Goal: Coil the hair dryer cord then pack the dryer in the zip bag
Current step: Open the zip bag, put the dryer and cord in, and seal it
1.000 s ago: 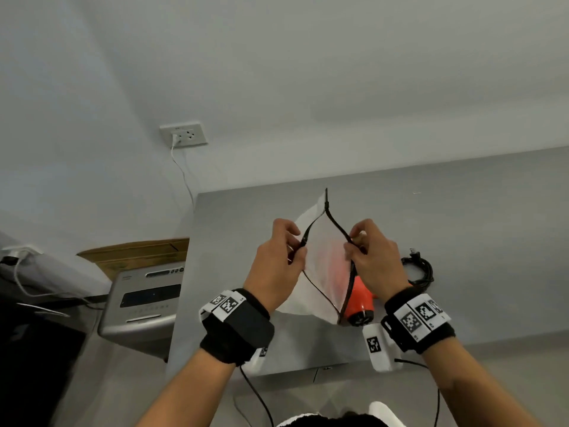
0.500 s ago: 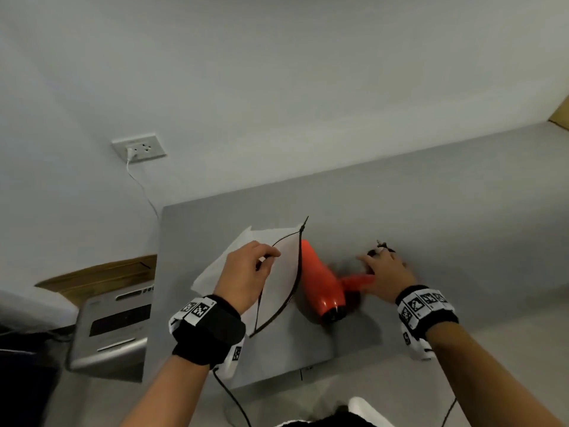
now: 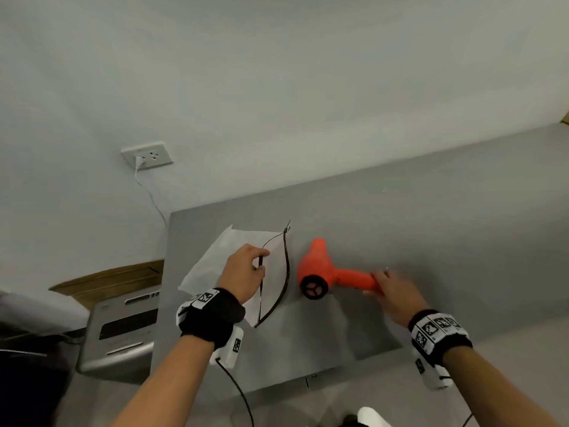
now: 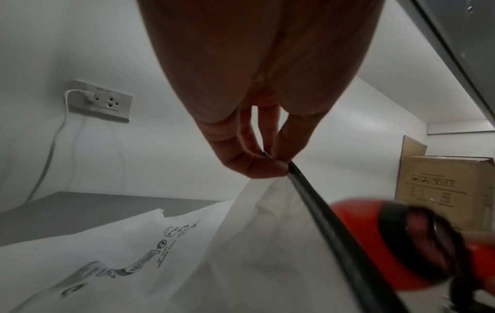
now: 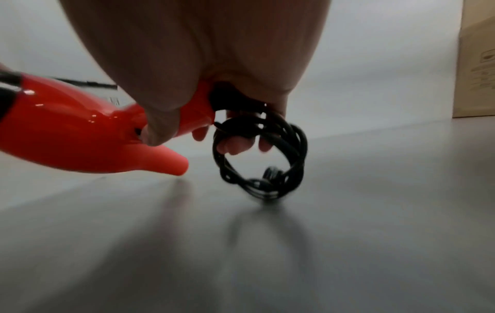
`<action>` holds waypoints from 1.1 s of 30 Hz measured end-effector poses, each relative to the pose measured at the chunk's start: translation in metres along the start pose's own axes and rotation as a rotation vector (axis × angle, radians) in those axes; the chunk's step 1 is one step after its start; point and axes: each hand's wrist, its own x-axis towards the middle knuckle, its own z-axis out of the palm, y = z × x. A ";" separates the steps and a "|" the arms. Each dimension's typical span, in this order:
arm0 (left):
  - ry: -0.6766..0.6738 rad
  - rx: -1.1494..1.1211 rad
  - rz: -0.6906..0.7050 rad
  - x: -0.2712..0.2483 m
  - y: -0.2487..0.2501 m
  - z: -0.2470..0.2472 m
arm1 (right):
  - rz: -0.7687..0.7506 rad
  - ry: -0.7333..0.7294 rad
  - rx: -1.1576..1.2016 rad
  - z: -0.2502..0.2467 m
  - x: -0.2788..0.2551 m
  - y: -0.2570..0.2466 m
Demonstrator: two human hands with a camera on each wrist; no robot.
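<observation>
Here, the left hand is pinching the black zip edge of the white zip bag between thumb and fingertips, holding its mouth open on the grey table. Just beside the mouth, the orange dryer is hanging from the right hand, whose fingers are clamping the handle and the coiled cord. Coiling appears done and packing is beginning; next, the dryer needs steering leftward into the opening with the coil intact.

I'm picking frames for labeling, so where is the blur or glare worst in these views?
Head view: right hand smeared, left hand sharper. Left wrist view: hair dryer blurred, zip bag print legible. Right wrist view: coiled cord streaked, glare spots on the dryer, soft shadows on the table.
</observation>
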 end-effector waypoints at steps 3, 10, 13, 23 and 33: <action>0.013 0.037 -0.021 0.013 -0.007 -0.002 | 0.045 0.061 0.299 -0.028 -0.017 -0.013; 0.016 0.072 -0.002 0.032 -0.001 0.004 | 0.174 -0.078 1.301 -0.068 -0.064 -0.090; 0.060 0.058 0.013 0.035 0.005 0.004 | 0.216 -0.154 1.354 -0.066 -0.069 -0.105; 0.077 0.080 0.233 0.023 0.033 -0.005 | 0.281 -0.285 1.355 -0.044 -0.075 -0.128; 0.067 -0.053 0.235 0.017 0.046 -0.007 | 0.240 -0.087 1.411 -0.055 -0.057 -0.144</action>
